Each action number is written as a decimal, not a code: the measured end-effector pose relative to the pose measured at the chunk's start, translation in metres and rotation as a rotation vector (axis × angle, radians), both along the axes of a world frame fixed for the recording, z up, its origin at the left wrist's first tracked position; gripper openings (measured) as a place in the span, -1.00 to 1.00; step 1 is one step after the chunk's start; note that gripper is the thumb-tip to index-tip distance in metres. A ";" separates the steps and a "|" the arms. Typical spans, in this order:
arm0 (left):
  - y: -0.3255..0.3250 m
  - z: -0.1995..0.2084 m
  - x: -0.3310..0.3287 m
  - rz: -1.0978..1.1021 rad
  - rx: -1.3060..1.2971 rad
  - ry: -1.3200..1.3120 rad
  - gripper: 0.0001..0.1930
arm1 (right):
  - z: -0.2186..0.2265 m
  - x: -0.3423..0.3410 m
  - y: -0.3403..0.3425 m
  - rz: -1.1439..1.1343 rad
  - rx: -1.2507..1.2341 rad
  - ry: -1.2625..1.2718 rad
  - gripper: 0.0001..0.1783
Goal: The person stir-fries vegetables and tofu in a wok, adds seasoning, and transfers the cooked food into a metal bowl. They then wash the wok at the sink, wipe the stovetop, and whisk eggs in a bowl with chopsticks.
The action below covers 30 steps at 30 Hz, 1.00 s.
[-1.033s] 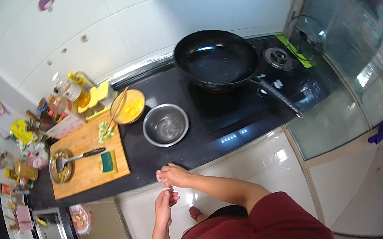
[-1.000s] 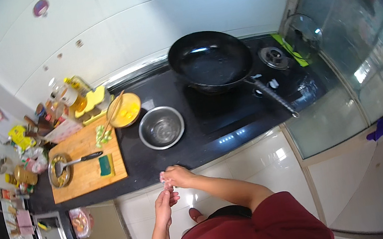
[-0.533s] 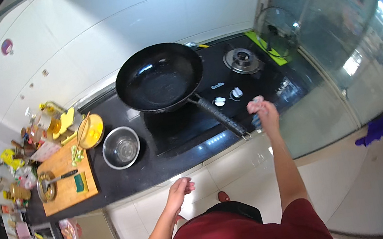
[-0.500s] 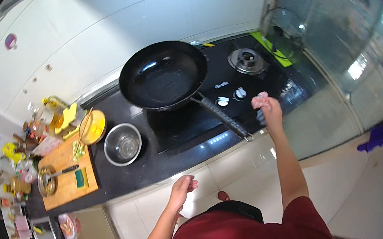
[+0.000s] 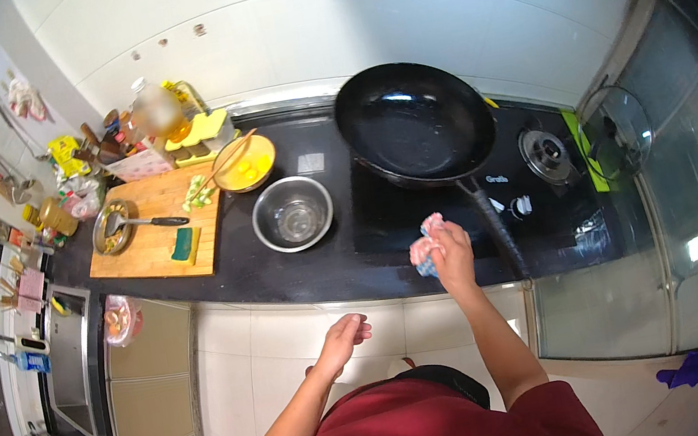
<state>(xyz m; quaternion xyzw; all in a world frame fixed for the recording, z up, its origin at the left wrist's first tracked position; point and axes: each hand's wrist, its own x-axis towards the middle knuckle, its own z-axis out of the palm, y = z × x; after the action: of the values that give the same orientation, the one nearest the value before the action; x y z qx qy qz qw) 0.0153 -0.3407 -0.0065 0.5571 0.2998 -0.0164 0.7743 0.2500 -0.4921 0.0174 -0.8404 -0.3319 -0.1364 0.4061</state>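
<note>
My right hand (image 5: 453, 254) is closed on a crumpled pink and white cloth (image 5: 428, 244), over the front strip of the black glass stove (image 5: 386, 221), left of the wok handle. A large black wok (image 5: 417, 129) sits on the left burner, its wrapped handle pointing toward me. My left hand (image 5: 346, 341) hangs over the floor in front of the counter, holding nothing, with its fingers loosely bent and apart. Nearest to it on the counter stands a steel bowl (image 5: 294, 215). Behind that bowl, another bowl (image 5: 249, 163) holds several egg yolks, with chopsticks resting across it.
A wooden cutting board (image 5: 150, 260) bears a metal dish (image 5: 111, 230) with a spoon, chopped green pieces (image 5: 199, 191) and a sponge (image 5: 185, 246). Bottles and seasoning containers (image 5: 207, 131) crowd behind it. A glass lid (image 5: 617, 134) leans at the right; a sink (image 5: 69, 353) lies far left.
My right hand has moved left with the cloth, from right of the wok handle to its left side. The view has turned left, showing more of the sink side. The left hand still holds nothing.
</note>
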 end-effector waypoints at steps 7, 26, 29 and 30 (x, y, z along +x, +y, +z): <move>0.070 -0.005 -0.053 0.040 0.012 0.012 -0.59 | -0.021 -0.072 0.116 0.238 -0.199 -0.118 -0.55; 0.249 -0.014 -0.104 0.194 -0.002 0.028 -0.65 | -0.081 -0.061 0.245 -0.200 0.458 1.260 -0.81; 0.266 -0.013 -0.078 0.250 -0.038 0.004 -0.71 | -0.071 -0.053 0.258 -0.203 0.543 1.290 -0.88; 0.271 -0.011 -0.071 0.268 -0.048 -0.002 -0.73 | -0.065 -0.052 0.261 -0.190 0.531 1.295 -0.89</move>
<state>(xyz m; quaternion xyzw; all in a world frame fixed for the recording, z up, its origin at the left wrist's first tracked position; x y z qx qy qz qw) -0.0552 -0.0694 -0.0176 0.4935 0.3703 0.0807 0.7828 0.1985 -0.2307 -0.0476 -0.6506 0.0958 0.2799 0.6994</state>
